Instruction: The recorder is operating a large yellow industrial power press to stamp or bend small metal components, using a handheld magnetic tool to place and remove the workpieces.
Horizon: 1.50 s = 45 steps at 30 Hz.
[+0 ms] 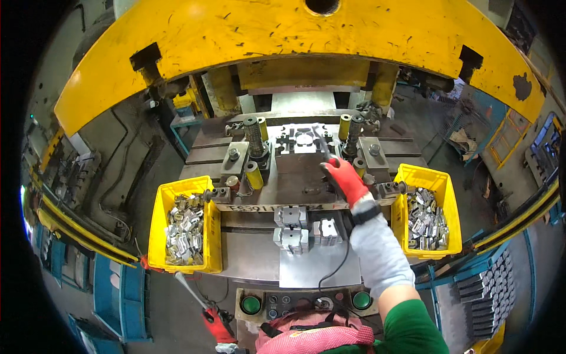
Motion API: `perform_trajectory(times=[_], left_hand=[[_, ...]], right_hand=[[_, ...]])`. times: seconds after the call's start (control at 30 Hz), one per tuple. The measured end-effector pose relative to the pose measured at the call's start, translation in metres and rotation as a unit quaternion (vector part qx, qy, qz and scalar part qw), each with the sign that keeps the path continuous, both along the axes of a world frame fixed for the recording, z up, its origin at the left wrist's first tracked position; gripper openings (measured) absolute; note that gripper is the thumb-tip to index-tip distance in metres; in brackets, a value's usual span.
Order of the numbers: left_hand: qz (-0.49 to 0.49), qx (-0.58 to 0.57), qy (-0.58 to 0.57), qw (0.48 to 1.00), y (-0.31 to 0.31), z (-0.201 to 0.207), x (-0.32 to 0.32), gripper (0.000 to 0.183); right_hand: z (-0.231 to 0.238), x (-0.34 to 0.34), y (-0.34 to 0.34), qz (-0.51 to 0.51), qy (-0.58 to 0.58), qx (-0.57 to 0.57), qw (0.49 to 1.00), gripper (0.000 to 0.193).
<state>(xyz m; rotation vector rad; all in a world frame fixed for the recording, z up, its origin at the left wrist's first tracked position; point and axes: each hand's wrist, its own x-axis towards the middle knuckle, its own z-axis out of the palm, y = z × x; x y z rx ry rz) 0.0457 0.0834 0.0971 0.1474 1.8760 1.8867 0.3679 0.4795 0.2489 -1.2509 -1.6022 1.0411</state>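
My right hand (pixel 346 180), in a red glove with a black band at the wrist, reaches over the press die. Its fingers are closed round a slim grey stick-like tool (pixel 322 143), whose tip points at the cut metal plate (pixel 304 139) lying in the die. My left hand (pixel 219 325), also red-gloved, is low at the left, beside the control panel. It grips a long light-grey rod (pixel 191 290) that slants up toward the left yellow bin (pixel 214 248). The exact kind of either tool cannot be made out.
Stacked metal plates (pixel 291 241) stand on a bright sheet (pixel 318 272) before the die. Another yellow bin (pixel 455 236) of small metal parts is at the right. Guide posts (pixel 254 138) flank the die under the yellow press beam (pixel 295 29). Green buttons (pixel 251 305) sit on the panel.
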Motion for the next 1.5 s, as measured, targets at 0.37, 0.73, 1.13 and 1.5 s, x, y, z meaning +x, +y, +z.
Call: perform_trajectory(times=[0.37,0.73,1.13,1.5], left_hand=[[-0.201,-0.235,0.002,0.951,-0.012,-0.082,0.001,0.017],[-0.323,-0.519,0.186,0.769,-0.001,-0.234,-0.064,0.069],[-0.249,-0.491,0.154,0.821,0.004,-0.212,-0.052,0.088],[-0.251,-0.465,0.086,0.844,0.002,-0.238,-0.069,0.095]], right_hand=[[-0.149,0.199,-0.307,-0.598,0.121,0.039,0.791,0.057],[-0.367,0.171,-0.348,-0.348,-0.133,-0.332,0.866,0.08],[-0.304,0.151,-0.342,-0.326,-0.2,-0.382,0.841,0.078],[-0.334,0.158,-0.344,-0.355,-0.201,-0.35,0.843,0.066]])
